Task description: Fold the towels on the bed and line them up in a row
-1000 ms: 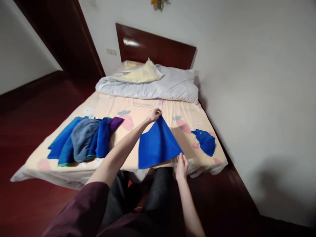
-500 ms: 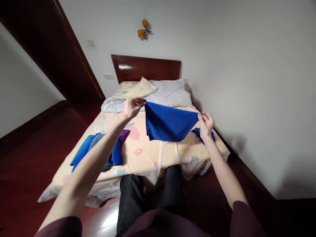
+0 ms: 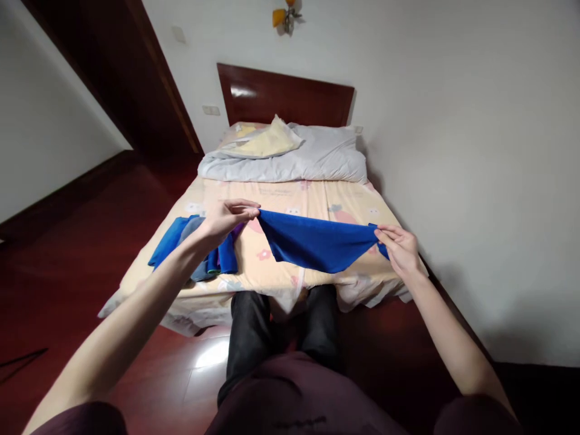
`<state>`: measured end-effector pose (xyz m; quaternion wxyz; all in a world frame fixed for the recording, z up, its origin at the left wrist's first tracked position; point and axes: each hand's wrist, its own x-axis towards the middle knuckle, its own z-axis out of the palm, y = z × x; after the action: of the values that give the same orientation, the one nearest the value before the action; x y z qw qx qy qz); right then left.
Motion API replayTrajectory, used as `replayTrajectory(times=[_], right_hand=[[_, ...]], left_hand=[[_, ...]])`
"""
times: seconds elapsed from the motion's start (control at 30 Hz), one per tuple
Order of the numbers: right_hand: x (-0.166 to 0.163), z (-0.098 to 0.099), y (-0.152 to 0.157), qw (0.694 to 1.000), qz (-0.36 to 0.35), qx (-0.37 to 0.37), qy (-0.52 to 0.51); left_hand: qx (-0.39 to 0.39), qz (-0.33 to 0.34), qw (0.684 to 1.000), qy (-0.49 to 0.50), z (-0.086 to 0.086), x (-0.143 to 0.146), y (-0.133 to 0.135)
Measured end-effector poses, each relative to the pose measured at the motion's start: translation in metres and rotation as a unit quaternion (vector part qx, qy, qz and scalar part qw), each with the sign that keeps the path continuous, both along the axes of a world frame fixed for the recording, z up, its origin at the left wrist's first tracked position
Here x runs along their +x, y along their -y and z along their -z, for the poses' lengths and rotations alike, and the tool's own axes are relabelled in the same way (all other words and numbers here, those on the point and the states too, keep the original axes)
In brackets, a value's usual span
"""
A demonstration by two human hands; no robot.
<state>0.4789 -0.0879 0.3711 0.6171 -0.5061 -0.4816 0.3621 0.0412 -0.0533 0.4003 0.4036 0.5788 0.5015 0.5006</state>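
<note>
A blue cloth (image 3: 317,241) hangs stretched between my two hands above the foot of the bed. My left hand (image 3: 231,217) pinches its upper left corner between thumb and fingers. At the other end, my right hand (image 3: 399,246) grips the upper right corner. The cloth's top edge is nearly straight, and its lower edge hangs narrower than the top. Behind my right hand lies another piece of blue fabric (image 3: 383,250), mostly hidden. Several folded cloths (image 3: 174,238) in blue, grey and purple lie on the bed by my left forearm, which covers part of them.
The bed (image 3: 281,202) has a cream patterned sheet. A grey quilt (image 3: 326,157) and a pale yellow cloth (image 3: 272,139) lie near the dark wooden headboard (image 3: 285,93). A white wall (image 3: 475,151) runs along the right. My legs stand against the bed's foot.
My hands have come lower and spread a little farther apart, pulling the cloth's top edge wider. The view has tipped downward. Both corners are still held.
</note>
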Motion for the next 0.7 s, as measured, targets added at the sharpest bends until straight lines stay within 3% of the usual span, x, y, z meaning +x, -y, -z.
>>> replayTrajectory(times=[0.17, 0.3, 0.5, 0.6, 0.7], right_hand=[[0.008, 0.016, 0.038, 0.995, -0.025, -0.094, -0.023], [0.008, 0.021, 0.030, 0.989, -0.041, -0.137, -0.024], [-0.008, 0.033, -0.037, 0.981, -0.090, -0.168, -0.038], [-0.025, 0.042, -0.088, 0.977, -0.095, -0.186, -0.040], [-0.047, 0.047, -0.138, 0.983, -0.071, -0.165, -0.024]], left_hand=[[-0.098, 0.012, 0.995, -0.020, 0.012, -0.013, 0.047], [-0.112, 0.016, 0.993, -0.032, 0.016, -0.016, 0.051], [-0.107, 0.020, 0.993, -0.038, 0.045, -0.020, -0.006], [-0.106, -0.012, 0.994, -0.027, 0.063, -0.019, -0.051], [-0.095, -0.064, 0.993, -0.010, 0.066, -0.016, -0.095]])
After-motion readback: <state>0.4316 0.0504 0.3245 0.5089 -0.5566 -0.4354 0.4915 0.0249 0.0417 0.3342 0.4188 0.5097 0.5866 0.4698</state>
